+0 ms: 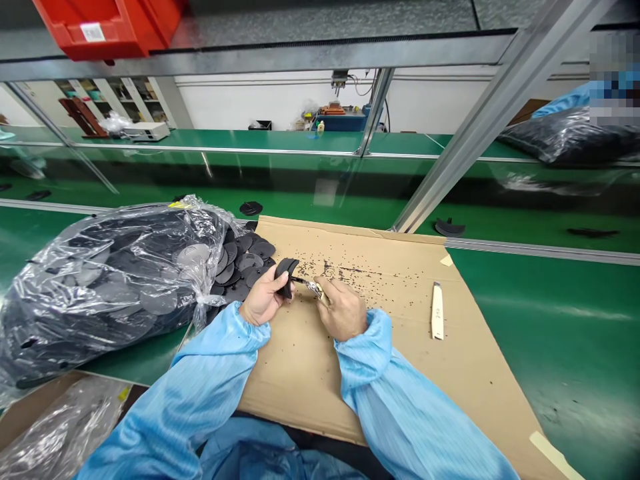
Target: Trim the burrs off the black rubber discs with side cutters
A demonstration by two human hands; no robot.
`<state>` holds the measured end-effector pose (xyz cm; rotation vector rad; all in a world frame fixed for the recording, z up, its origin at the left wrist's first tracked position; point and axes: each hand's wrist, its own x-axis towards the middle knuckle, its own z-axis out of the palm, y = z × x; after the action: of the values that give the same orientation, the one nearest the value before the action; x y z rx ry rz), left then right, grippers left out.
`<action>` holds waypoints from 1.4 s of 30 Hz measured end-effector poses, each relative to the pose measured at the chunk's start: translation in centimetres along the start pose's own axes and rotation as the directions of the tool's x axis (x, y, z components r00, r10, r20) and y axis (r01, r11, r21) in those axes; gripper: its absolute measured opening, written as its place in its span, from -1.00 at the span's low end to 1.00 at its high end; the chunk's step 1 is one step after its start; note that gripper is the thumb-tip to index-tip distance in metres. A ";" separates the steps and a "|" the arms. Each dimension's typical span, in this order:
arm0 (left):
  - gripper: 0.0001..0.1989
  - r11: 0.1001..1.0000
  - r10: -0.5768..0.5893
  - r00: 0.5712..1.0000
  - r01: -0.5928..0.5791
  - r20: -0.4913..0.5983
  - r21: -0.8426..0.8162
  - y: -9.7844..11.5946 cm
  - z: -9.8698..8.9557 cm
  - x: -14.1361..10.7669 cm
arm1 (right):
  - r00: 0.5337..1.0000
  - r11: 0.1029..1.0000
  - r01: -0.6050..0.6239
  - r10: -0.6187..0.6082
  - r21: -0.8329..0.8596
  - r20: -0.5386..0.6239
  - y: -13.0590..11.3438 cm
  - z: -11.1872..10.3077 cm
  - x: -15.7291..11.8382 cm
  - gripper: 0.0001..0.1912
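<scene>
Near the middle of the head view, my left hand (pixel 263 297) is closed on a curved black plastic part (pixel 287 275). My right hand (pixel 343 309) wraps round a hand tool (pixel 316 289) with a metal head and pale handles; its tip meets the right side of the black part. Under both hands lies a brown cardboard sheet (pixel 400 360), strewn with many tiny black bits (pixel 350 270). A pile of round black parts (pixel 245 263) sits just left of the sheet, beside my left hand.
A large clear bag (pixel 115 287) of black parts fills the left. A pale cutter-like object (pixel 437 311) lies on the cardboard at right. A metal post (pixel 465 127) slants above; a red bin (pixel 113 27) is on the shelf. Part of a person (pixel 615 87) shows at far right.
</scene>
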<state>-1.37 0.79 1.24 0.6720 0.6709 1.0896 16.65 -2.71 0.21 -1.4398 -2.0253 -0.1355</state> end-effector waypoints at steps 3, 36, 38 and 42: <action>-0.64 1.000 0.013 1.000 -0.013 -0.007 0.018 0.0 0.1 -0.1 | 0.999 0.999 -0.037 0.036 0.025 0.032 -0.1 0.0 0.0 -0.59; -0.54 0.995 0.099 0.991 -0.100 -0.090 -0.003 -0.2 -0.5 0.7 | 0.981 0.829 -0.182 0.189 0.529 0.041 -0.4 0.6 0.2 -0.68; -0.59 0.993 0.087 0.991 -0.095 -0.098 -0.071 0.1 -0.5 0.7 | 0.986 0.859 -0.156 0.161 0.487 0.033 -0.6 0.4 0.2 -0.68; -0.58 0.998 0.010 0.997 -0.015 -0.072 -0.068 0.5 -0.3 0.3 | 0.993 0.913 -0.113 0.089 0.391 0.081 -0.9 0.2 0.1 -0.66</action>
<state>-1.75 1.28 1.42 0.5809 0.6883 1.1479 15.74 -2.89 0.34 -1.2945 -1.8832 0.3496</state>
